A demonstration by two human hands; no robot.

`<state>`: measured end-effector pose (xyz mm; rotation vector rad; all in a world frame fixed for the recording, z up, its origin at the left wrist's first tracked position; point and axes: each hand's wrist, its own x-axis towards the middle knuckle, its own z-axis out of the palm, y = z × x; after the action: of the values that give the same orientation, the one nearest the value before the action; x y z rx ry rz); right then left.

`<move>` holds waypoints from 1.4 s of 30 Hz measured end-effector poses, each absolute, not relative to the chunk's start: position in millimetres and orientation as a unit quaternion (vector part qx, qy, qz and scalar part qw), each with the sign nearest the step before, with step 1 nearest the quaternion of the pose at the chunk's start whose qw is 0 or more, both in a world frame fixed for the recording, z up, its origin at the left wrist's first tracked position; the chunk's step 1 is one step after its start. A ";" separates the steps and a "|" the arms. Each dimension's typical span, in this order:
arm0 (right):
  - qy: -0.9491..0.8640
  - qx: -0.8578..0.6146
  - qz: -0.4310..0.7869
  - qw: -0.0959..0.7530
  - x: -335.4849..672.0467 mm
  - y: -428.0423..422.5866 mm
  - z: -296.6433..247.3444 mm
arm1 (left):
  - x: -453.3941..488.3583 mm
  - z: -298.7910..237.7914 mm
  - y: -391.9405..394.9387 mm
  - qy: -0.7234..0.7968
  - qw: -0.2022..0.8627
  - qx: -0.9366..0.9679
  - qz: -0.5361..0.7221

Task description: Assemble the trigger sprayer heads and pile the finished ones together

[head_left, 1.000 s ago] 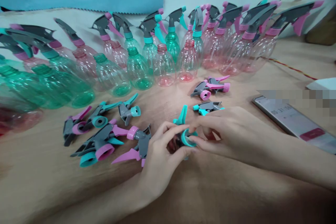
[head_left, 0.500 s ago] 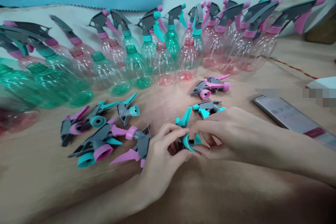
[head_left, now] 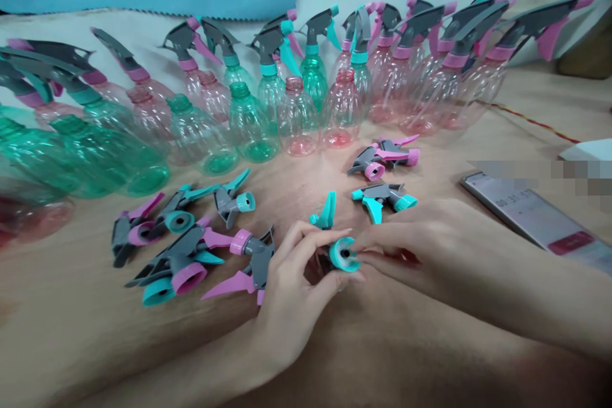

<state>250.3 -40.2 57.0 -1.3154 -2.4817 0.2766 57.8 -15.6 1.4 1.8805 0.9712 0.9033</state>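
My left hand is closed around a grey spray trigger head with a turquoise collar, whose hollow end faces up toward me. Its turquoise lever sticks out beyond my fingers; most of the grey body is hidden by my hand. From the other side, the thumb and finger of my right hand pinch at the collar's rim. Whether a small part sits between those fingertips cannot be made out. Just past my right hand lies another turquoise-and-grey trigger head.
Several loose trigger heads lie at left, and two pink ones beyond my hands. Behind stand open bottles and bottles with sprayers fitted. A phone showing a timer lies at right, near a twisted wire.
My right fingers have drawn back slightly from over the collar to its right rim, uncovering the opening. The trigger head has tilted a little to the left in my left hand.
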 end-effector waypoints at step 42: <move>-0.774 -0.603 0.081 0.172 326.8 -31.7 48.0 | -21.6 39.6 0.4 0.416 -0.041 0.873 0.251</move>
<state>326.8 -31.7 48.0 -1.7128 -2.1978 0.2287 -21.6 0.4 39.6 2.8171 1.3404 0.8093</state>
